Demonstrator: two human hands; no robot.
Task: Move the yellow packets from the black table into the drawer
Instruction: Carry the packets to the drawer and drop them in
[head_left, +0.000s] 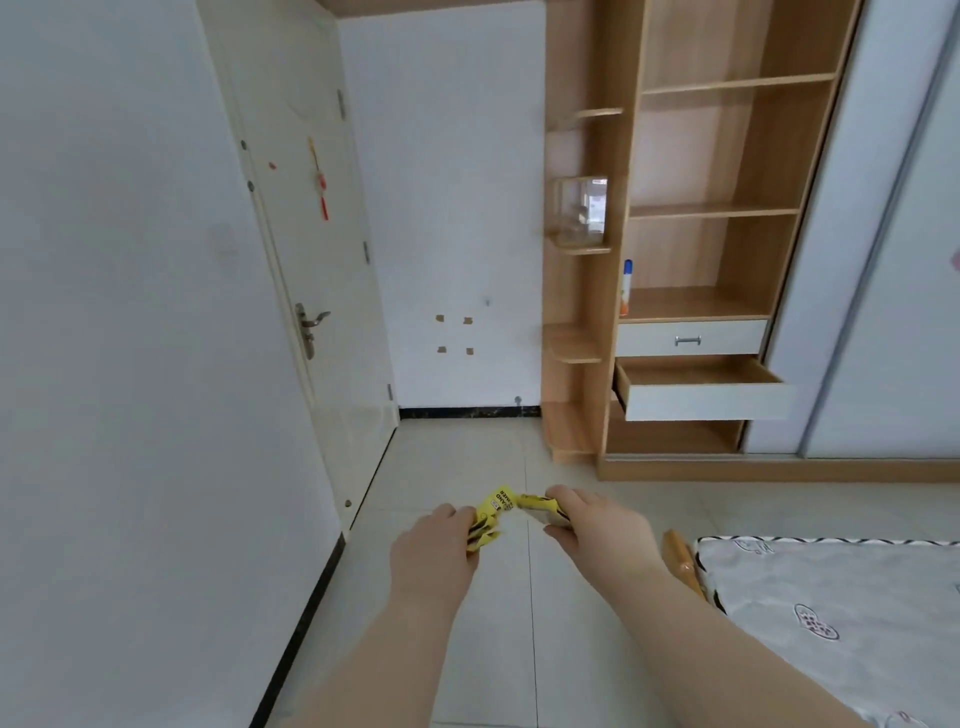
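Both my hands are stretched out in front of me over the tiled floor, each closed on yellow packets. My left hand (434, 545) grips a bunch of yellow packets (489, 519) with black print. My right hand (597, 519) holds more yellow packets (537, 503), partly hidden by its fingers. The open drawer (701, 387) stands pulled out of the wooden wardrobe ahead on the right, and looks empty inside. The black table is out of view.
A shut white drawer (691, 338) sits above the open one. The wardrobe's shelves (717, 208) hold a spray can (626, 288). A bed with a white mattress (841, 618) is at the lower right. A closed door (311, 260) is on the left.
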